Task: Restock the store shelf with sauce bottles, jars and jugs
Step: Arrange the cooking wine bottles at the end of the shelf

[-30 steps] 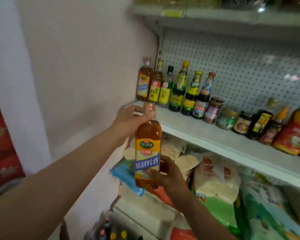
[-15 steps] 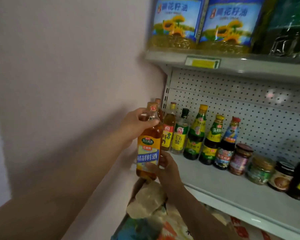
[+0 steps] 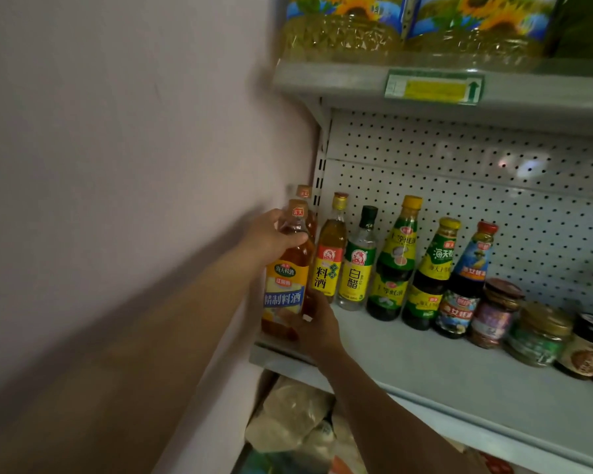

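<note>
An amber cooking-wine bottle [image 3: 286,282] with a yellow and blue label stands upright at the far left end of the white shelf [image 3: 442,367], its base at or just above the shelf's front corner. My left hand [image 3: 271,239] grips its neck and shoulder below the cap. My right hand [image 3: 314,325] holds its lower body from the right side. A matching amber bottle [image 3: 305,200] stands right behind it against the wall. To the right runs a row of sauce bottles [image 3: 396,258] and several jars [image 3: 497,313].
The pink wall [image 3: 134,165] closes the shelf's left end. A pegboard back panel [image 3: 493,186] stands behind the row. The upper shelf [image 3: 356,82] carries sunflower oil jugs [image 3: 343,32]. Bagged goods [image 3: 291,415] lie below. The shelf's front strip right of my hands is bare.
Both hands have carried the amber bottle up and forward from below shelf level to the shelf's left front corner. The view has tilted up and moved closer to the shelf.
</note>
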